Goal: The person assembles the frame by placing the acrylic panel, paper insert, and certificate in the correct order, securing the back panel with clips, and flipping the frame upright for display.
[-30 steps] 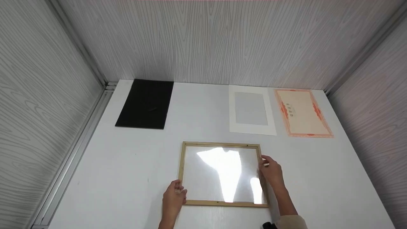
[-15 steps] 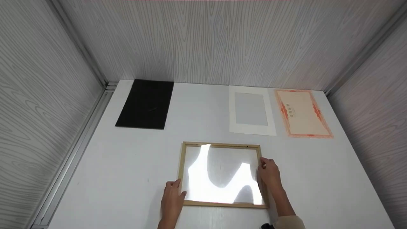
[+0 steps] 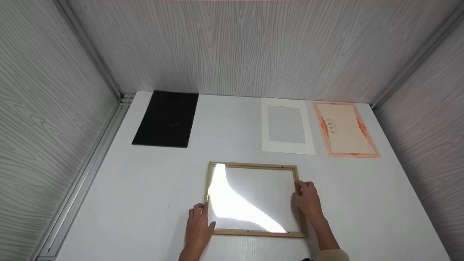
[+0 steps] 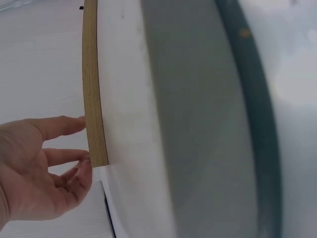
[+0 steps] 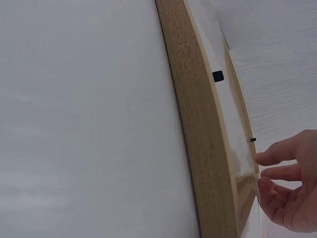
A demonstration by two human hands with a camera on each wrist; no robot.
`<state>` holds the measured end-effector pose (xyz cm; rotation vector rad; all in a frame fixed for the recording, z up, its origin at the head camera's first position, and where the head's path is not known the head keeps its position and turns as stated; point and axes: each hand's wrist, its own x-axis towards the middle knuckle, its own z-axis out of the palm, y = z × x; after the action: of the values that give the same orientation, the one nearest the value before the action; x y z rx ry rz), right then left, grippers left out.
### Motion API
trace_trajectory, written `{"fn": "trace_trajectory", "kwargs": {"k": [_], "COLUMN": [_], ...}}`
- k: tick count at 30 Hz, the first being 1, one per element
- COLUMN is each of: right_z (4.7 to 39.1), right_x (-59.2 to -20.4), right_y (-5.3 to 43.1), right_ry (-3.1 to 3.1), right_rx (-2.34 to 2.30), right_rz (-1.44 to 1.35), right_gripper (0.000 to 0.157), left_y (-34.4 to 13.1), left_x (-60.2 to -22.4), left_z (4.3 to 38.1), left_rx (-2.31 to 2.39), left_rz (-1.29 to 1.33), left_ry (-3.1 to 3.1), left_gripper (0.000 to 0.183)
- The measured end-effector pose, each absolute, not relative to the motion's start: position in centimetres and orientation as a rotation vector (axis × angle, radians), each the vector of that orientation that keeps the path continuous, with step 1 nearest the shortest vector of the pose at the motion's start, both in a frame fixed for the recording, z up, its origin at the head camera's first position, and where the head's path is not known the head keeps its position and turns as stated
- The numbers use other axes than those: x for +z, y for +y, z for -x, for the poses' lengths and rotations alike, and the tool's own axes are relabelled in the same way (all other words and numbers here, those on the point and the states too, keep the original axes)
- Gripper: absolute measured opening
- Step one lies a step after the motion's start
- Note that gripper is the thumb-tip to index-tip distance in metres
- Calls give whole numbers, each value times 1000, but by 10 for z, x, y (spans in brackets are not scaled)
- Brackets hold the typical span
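A wooden picture frame [image 3: 253, 165] lies on the white table, with a glossy transparent sheet [image 3: 261, 195] inside its rails. A bright reflection covers part of the sheet. My left hand [image 3: 198, 228] is at the lower left corner, fingertips touching the left rail. In the left wrist view, the thumb and index finger of this hand [image 4: 44, 168] reach the outer side of a wooden rail [image 4: 94, 94]. Across the frame, my right hand [image 3: 310, 199] has its fingertips at the right rail. Its thumb and index finger stretch toward the frame edge in the right wrist view.
A black board [image 3: 165, 119] lies at the back left of the table [image 3: 119, 195]. At the back right are a white mat with a rectangular window [image 3: 266, 145] and an orange-bordered certificate [image 3: 349, 130]. Wood-grain panels [image 3: 232, 47] enclose the table on three sides.
The glare on the transparent sheet has shifted left and changed shape. My left hand has shifted slightly right at the corner; the right hand has moved slightly down along its rail. The frame stays put.
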<state>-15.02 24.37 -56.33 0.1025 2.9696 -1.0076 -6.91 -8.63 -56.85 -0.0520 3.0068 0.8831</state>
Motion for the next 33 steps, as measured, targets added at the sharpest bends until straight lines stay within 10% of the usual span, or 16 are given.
{"fn": "trace_trajectory", "kwargs": {"k": [14, 33], "right_z": [100, 155], "right_x": [-568, -572], "right_y": [258, 269], "right_ry": [2847, 2750], "right_rx": [-710, -849], "right_rz": [332, 361], "right_gripper": [98, 97], "left_y": [-99, -90], "left_x": [-573, -551], "left_z": [61, 129], "left_rx": [806, 572], "left_rz": [-306, -419], "left_ry": [2841, 2831], "left_gripper": [109, 97]}}
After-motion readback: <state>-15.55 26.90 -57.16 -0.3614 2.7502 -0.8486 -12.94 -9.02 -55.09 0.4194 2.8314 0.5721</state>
